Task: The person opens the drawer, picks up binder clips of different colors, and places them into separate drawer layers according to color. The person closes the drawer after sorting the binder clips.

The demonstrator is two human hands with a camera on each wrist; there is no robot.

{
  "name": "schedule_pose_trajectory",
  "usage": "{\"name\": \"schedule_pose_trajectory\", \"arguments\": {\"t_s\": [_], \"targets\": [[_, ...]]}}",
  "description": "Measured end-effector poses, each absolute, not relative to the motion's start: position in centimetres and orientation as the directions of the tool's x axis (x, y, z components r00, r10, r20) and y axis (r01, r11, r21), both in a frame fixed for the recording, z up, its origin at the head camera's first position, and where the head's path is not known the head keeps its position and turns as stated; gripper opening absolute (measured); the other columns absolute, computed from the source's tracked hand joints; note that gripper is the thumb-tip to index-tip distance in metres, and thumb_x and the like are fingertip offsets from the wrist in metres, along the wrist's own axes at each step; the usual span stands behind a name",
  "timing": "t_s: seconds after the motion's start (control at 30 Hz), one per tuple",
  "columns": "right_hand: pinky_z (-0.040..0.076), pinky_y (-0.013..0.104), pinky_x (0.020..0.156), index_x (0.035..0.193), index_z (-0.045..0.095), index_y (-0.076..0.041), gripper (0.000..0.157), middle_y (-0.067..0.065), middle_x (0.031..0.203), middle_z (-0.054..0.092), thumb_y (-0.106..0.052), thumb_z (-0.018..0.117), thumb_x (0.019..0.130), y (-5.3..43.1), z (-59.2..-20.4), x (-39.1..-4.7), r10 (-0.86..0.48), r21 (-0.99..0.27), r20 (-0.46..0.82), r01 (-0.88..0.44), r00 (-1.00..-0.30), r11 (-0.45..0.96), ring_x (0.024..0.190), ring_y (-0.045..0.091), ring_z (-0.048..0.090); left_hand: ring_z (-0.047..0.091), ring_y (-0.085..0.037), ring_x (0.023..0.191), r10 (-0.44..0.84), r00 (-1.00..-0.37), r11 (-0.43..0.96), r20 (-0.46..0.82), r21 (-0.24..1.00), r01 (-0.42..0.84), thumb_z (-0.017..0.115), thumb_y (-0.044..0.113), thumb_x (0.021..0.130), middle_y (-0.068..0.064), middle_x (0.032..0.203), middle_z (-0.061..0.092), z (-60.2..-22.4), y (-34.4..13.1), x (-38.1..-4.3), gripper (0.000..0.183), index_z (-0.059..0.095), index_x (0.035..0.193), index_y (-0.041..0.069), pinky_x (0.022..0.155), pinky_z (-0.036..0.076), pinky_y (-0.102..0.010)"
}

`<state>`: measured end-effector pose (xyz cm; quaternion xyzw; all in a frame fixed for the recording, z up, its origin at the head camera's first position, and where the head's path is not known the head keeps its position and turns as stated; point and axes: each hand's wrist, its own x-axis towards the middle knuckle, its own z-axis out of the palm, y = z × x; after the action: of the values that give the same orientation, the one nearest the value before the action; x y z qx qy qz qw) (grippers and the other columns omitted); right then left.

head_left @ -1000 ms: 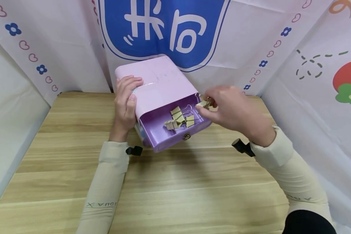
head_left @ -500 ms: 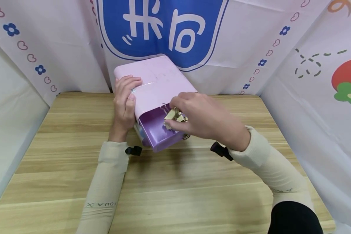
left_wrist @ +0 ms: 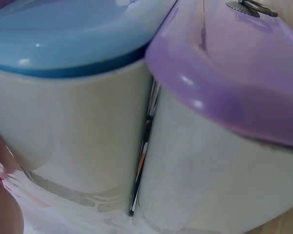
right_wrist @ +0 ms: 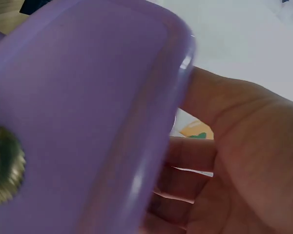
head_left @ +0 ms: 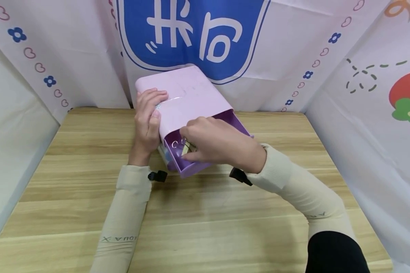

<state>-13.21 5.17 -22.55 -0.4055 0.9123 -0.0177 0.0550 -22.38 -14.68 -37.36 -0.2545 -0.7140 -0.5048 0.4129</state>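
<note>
A pink-topped drawer box stands tilted toward me at the back of the table, its purple drawer pulled out. My left hand rests on the box's left side, fingers laid over the top edge. Inside the drawer's left part, my right hand pinches a pale yellow binder clip with metal wire handles. The other clips in the drawer are hidden behind that hand. In the right wrist view the purple drawer front, with a brass-coloured knob, covers the fingertips.
The left wrist view shows a blue drawer front beside the purple one, and a thin dark gap between two white casings. Wood-grain table lies in front. A printed cloth hangs close behind the box.
My right hand has carried the binder clip from beyond the drawer's right edge leftward and down into its left part. The left hand and the box stay in place.
</note>
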Motion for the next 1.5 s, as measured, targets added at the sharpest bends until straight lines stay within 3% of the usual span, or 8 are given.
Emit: {"name": "schedule_pose_trajectory", "arguments": {"t_s": [0.43, 0.73, 1.07, 1.5], "targets": [[0.058, 0.033, 0.079, 0.108, 0.075, -0.007, 0.030, 0.004, 0.094, 0.073, -0.034, 0.076, 0.095, 5.0, -22.3, -13.4, -0.738, -0.056, -0.079, -0.736, -0.670, 0.674, 0.084, 0.019, 0.067, 0.056, -0.029, 0.137, -0.066, -0.519, 0.355, 0.852, 0.506, 0.786, 0.037, 0.032, 0.092, -0.014, 0.131, 0.073, -37.4, -14.6, -22.3, 0.057, 0.075, 0.123, 0.002, 0.134, 0.012, -0.048], [0.057, 0.032, 0.075, 0.105, 0.076, -0.007, 0.025, 0.003, 0.092, 0.075, -0.030, 0.077, 0.095, 8.3, -20.0, -12.1, -0.678, -0.150, 0.158, -0.696, -0.718, 0.702, 0.080, 0.017, 0.066, 0.057, -0.029, 0.137, -0.052, -0.521, 0.359, 0.852, 0.503, 0.786, 0.037, 0.032, 0.093, -0.015, 0.132, 0.073, -37.5, -14.3, -22.2, 0.057, 0.074, 0.123, 0.002, 0.133, 0.014, -0.049], [0.058, 0.030, 0.069, 0.100, 0.078, -0.005, 0.021, 0.004, 0.087, 0.076, -0.024, 0.080, 0.092, 12.1, -19.3, -9.1, -0.638, -0.141, 0.449, -0.754, -0.626, 0.641, 0.075, 0.013, 0.066, 0.057, -0.030, 0.136, -0.063, -0.507, 0.355, 0.860, 0.494, 0.793, 0.037, 0.031, 0.092, -0.015, 0.131, 0.073, -37.3, -14.1, -22.3, 0.057, 0.075, 0.123, 0.002, 0.134, 0.014, -0.048], [0.059, 0.031, 0.068, 0.094, 0.078, -0.009, 0.016, -0.001, 0.083, 0.075, -0.024, 0.082, 0.090, 14.9, -22.2, -7.2, -0.554, -0.184, 0.433, -0.672, -0.711, 0.717, 0.073, 0.010, 0.067, 0.057, -0.030, 0.136, -0.070, -0.513, 0.359, 0.856, 0.501, 0.788, 0.037, 0.032, 0.092, -0.015, 0.131, 0.073, -37.3, -14.4, -22.4, 0.057, 0.075, 0.123, 0.001, 0.133, 0.014, -0.048]]}}
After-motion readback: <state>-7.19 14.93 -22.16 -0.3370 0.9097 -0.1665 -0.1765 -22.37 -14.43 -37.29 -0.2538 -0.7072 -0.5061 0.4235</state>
